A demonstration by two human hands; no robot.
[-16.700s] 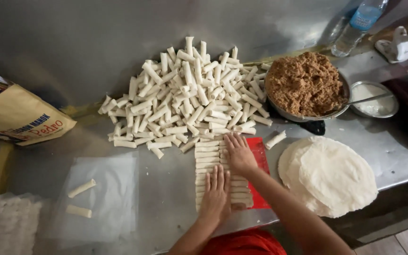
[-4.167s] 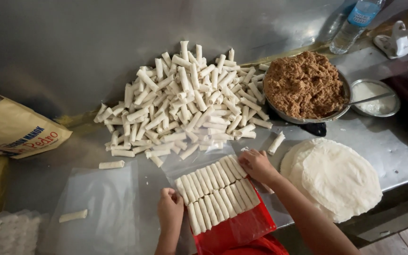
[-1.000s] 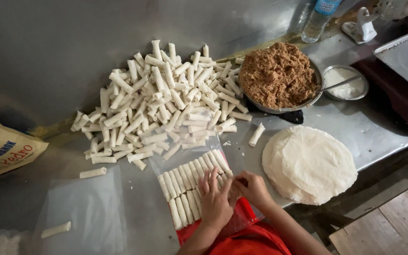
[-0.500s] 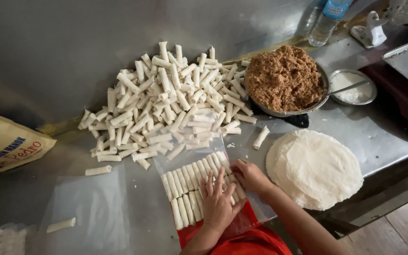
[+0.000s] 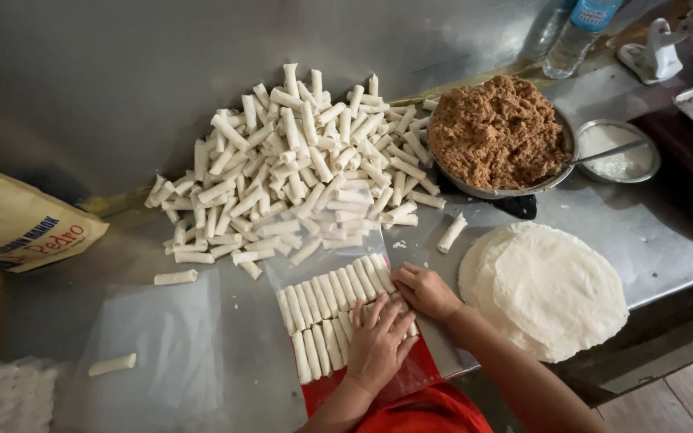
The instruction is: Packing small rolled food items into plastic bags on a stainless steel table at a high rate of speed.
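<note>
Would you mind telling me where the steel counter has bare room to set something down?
Bare steel lies between the wrapper stack and the small bowl. Crowded: the roll pile and filling pan at the back, both hands on the bagged rolls.

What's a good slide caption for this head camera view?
Both hands press rows of pale rolled wrappers inside a clear plastic bag.

Pale rolls (image 5: pixel 334 309) lie side by side in two rows inside a clear bag (image 5: pixel 322 265), flat near the table's edge.
</note>
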